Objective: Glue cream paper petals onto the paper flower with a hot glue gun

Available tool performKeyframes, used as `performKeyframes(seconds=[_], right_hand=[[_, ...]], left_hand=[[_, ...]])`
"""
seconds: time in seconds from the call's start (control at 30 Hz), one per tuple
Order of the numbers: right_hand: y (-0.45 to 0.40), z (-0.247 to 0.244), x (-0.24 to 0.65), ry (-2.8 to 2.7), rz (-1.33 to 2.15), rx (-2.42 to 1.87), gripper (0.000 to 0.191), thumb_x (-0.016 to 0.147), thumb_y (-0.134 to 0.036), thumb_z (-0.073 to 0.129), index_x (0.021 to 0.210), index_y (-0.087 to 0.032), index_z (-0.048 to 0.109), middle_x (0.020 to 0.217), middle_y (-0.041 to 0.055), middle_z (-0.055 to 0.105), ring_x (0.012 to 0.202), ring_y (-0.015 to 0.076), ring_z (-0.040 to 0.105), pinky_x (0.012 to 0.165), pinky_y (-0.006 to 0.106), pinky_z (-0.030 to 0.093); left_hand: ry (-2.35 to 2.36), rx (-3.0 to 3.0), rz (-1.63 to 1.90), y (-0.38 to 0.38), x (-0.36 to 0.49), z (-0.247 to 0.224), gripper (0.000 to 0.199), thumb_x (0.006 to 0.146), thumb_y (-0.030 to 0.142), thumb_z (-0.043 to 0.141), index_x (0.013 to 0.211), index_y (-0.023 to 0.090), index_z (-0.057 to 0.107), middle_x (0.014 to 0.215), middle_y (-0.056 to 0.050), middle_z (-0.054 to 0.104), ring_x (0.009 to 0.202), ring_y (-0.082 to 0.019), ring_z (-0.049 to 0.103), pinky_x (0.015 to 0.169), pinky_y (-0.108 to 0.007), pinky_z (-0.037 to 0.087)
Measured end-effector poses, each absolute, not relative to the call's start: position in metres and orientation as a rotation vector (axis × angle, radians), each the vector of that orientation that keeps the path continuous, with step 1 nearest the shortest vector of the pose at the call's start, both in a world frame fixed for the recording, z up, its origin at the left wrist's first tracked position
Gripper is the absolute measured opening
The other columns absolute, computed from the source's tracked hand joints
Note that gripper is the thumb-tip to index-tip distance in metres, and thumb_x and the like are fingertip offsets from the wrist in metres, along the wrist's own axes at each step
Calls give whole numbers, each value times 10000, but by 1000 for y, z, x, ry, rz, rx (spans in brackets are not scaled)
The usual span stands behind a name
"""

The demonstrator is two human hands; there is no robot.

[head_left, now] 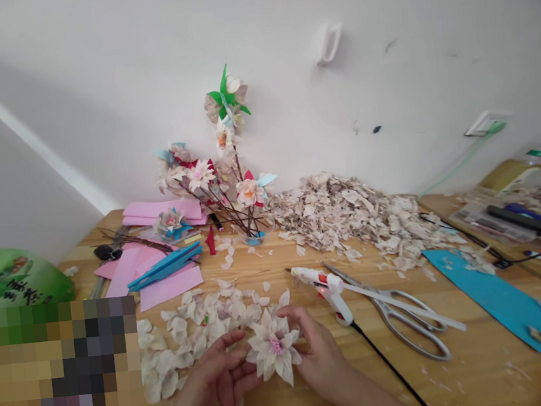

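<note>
A cream handmade flower point(274, 349) with a pink centre sits between my two hands, low in the head view. My left hand point(215, 377) is palm up and cups its left side, and my right hand point(318, 358) holds its upper right edge. Many loose cream petals point(188, 345) lie just left of the flower, beside my left hand. To the right of my right hand are a white hot glue gun point(331, 293), with its black cord running down past my forearm, and silver scissors point(406, 321).
A flower bouquet point(223, 182) stands at the back of the wooden table point(261, 261), beside a large heap of petal scraps point(343, 215). Pink paper sheets point(168, 283), blue paper point(500, 302) and a green bag point(10, 279) surround the work area. A pixelated patch covers the lower left.
</note>
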State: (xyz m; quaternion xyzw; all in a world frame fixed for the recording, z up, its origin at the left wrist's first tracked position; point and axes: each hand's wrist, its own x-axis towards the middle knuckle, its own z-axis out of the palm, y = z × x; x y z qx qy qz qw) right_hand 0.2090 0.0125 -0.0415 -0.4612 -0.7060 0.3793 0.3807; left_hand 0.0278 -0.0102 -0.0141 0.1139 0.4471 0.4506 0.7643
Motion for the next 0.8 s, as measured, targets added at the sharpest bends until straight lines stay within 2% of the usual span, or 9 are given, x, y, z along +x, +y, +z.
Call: performKeyframes(seconds=[0.33, 0.53, 0.8], right_hand=[[13, -46, 211, -1747, 1023, -1189, 356, 704, -121, 548, 1035, -229, 474, 800, 3, 676, 718, 166, 641, 658, 280, 507], [14, -48, 209, -1729, 1030, -1200, 381, 693, -123, 584, 1045, -225, 476, 825, 26, 693, 732, 180, 657, 651, 290, 521], [16, -43, 211, -1830, 936, -1210, 407, 671, -125, 622, 1055, -226, 534, 798, 16, 701, 727, 196, 663, 676, 301, 521]], left_hand=[[854, 232, 941, -10, 27, -12, 276, 659, 99, 658, 918, 144, 573, 632, -14, 680, 625, -163, 652, 691, -331, 501], [859, 246, 924, -10, 27, -15, 254, 689, 84, 623, 929, 141, 563, 658, -36, 704, 636, -160, 657, 700, -318, 480], [833, 218, 899, -8, 25, -10, 239, 649, 116, 671, 867, 141, 575, 644, -31, 696, 633, -159, 653, 683, -293, 459]])
